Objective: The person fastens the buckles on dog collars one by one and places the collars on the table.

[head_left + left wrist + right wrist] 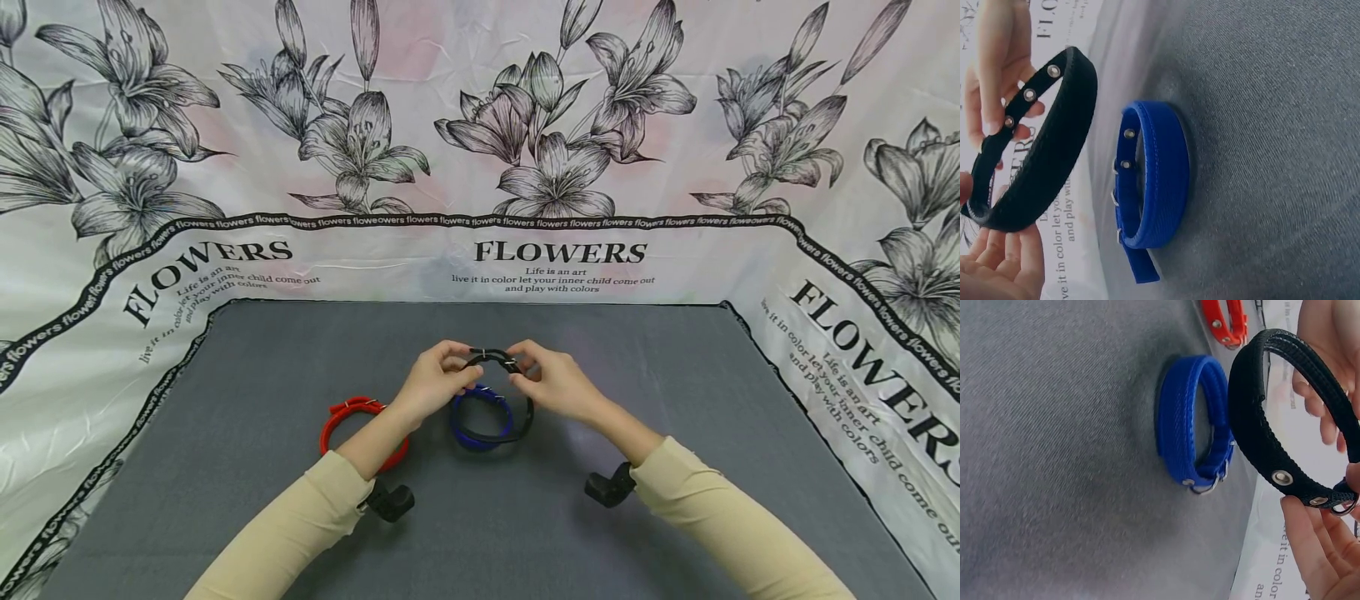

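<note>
A black buckled collar [1054,169], its loop closed, is held up between both hands. My left hand [442,377] pinches one side of its top in the head view. On the other side, near the metal ring and buckle, my right hand [557,382] grips the strap with thumb and fingers. Metal eyelets line the black band in both wrist views. Below it lies a blue collar [1169,175], buckled into a loop, its strap end sticking out. A red collar [326,435] rests left of the blue one, partly hidden by my left forearm.
Grey cloth [480,533] covers the table. A white floral sheet [420,258] with printed lettering rises behind it and along both sides. Black wrist-worn cameras [392,503] sit beneath the cream sleeves [300,517].
</note>
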